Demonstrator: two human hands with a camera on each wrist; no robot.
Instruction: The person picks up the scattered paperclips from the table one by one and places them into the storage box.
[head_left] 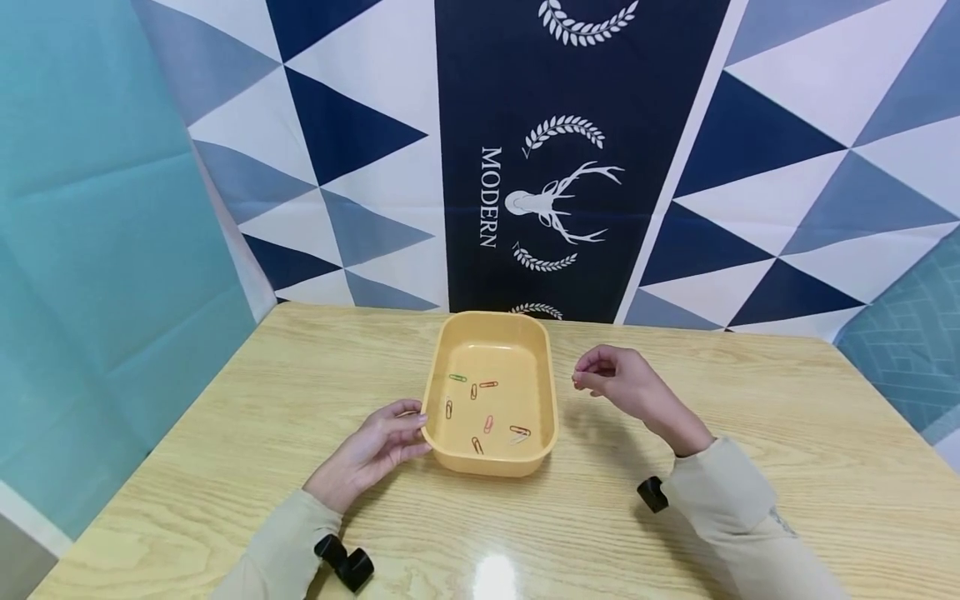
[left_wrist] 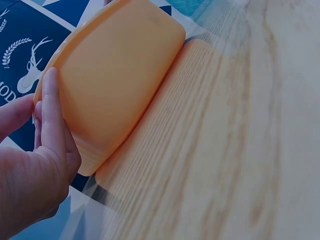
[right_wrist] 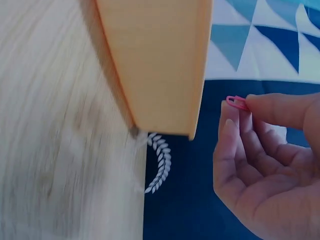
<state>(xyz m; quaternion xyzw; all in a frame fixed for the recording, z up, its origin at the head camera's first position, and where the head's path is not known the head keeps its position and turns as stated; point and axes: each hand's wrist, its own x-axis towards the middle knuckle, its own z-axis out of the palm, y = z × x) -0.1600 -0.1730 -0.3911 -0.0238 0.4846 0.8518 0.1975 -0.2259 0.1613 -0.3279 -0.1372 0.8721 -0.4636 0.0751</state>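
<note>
A yellow-orange plastic tray [head_left: 491, 467] stands on the table, with several paper clips in green, red, pink, brown and white scattered over its floor. My left hand [head_left: 380, 447] grips its near left rim, thumb on the edge and fingers against the outer wall, as the left wrist view shows beside the tray's side [left_wrist: 120, 70]. To the right of the tray, my right hand [head_left: 617, 379] is raised over the table. Between thumb and fingertips it pinches a pink paper clip [right_wrist: 237, 103], apart from the tray's wall [right_wrist: 155, 65].
The wooden table [head_left: 300, 367] reaches back to a patterned cloth [head_left: 360, 208] in blue, white and black with a deer print. A plain teal cloth [head_left: 112, 233] hangs at the left. Black wrist mounts [head_left: 345, 562] sit on both beige sleeves.
</note>
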